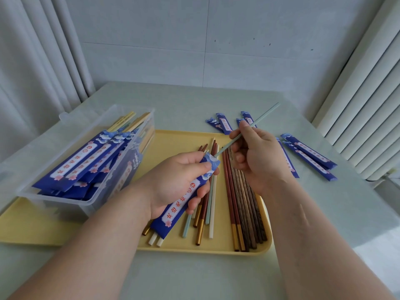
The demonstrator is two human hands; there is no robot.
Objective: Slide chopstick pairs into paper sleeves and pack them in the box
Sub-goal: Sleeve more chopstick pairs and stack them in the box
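Over the yellow tray (173,144), your L hand (173,180) grips a blue sleeve (184,204), mouth angled up so the green chopstick (263,116) pinched in your R hand (257,156) can feed in; box (65,205) on tray's left end.

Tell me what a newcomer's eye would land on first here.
The two hands at centre: the left hand grips a blue paper sleeve while the right hand aims a pale green chopstick at its mouth. Left of them, a clear box is packed with sleeved pairs; loose chopsticks lie on the yellow tray.
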